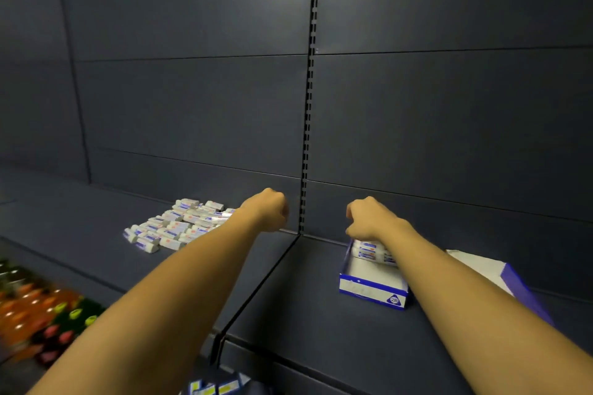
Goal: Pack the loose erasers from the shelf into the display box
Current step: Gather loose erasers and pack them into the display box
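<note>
Left hand [269, 209] fingers curled, contents indiscernible, beside loose erasers [175, 224] far left; right hand [369, 218] fingers curled over blue-white display box [372, 290], marked "2B", holding erasers.

Dark grey panelled back wall [192, 106]; slotted upright [309, 106]; dim light.

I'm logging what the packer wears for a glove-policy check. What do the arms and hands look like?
Both forearms are bare up to the frame edge: no sleeves show. The left hand and right hand wear no gloves, and no watch, bracelet or ring is visible from this view.
</note>
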{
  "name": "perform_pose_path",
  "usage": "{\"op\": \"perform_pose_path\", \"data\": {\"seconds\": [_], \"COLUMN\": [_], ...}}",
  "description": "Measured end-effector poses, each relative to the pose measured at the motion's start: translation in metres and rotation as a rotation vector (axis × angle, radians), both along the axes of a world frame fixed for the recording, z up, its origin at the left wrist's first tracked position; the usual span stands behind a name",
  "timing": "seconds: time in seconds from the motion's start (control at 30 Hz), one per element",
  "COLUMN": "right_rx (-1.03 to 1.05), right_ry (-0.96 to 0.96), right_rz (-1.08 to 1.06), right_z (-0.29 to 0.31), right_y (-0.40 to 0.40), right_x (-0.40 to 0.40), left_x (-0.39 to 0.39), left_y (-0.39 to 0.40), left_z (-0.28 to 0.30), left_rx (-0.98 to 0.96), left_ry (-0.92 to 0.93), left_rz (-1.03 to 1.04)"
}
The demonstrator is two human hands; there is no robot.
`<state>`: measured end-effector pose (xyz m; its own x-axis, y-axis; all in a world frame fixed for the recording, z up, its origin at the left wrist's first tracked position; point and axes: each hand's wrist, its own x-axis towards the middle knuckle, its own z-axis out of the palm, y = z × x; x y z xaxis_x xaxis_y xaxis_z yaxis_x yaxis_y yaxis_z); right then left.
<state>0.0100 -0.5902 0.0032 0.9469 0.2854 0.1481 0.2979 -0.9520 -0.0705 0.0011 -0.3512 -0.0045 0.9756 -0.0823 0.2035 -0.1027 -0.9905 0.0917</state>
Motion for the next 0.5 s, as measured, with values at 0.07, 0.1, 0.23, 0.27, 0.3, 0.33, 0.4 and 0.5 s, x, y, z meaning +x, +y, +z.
{"op": "perform_pose_path", "data": {"seconds": [0.07, 0.1, 0.23, 0.27, 0.3, 0.33, 0.4, 0.5], "right_rx": [-0.005, -0.002, 0.010, 0.010, 0.007, 0.003, 0.000, 0.001], "right_ry": [0.015, 0.020, 0.028, 0.033, 0.035, 0.034, 0.030, 0.044], "right_rz": [0.026, 0.037, 0.065, 0.072, 0.079, 0.085, 0.088, 0.096], "right_z": [-0.002, -0.003, 0.000, 0.001, 0.003, 0.004, 0.007, 0.008], "right_y": [0.014, 0.021, 0.052, 0.060, 0.068, 0.077, 0.096, 0.126], "right_x": [-0.004, -0.005, -0.010, -0.013, -0.017, -0.020, -0.028, -0.040], "left_x": [-0.014, -0.020, -0.040, -0.045, -0.049, -0.053, -0.061, -0.073], "left_y": [0.012, 0.019, 0.052, 0.061, 0.071, 0.080, 0.100, 0.128], "left_z": [0.001, 0.002, 0.005, 0.005, 0.005, 0.006, 0.008, 0.007], "left_rx": [0.009, 0.009, 0.038, 0.049, 0.060, 0.066, 0.066, 0.066], "left_ry": [0.006, 0.006, -0.005, -0.008, -0.012, -0.019, -0.030, -0.038], "left_rz": [0.037, 0.055, 0.107, 0.114, 0.122, 0.128, 0.138, 0.152]}}
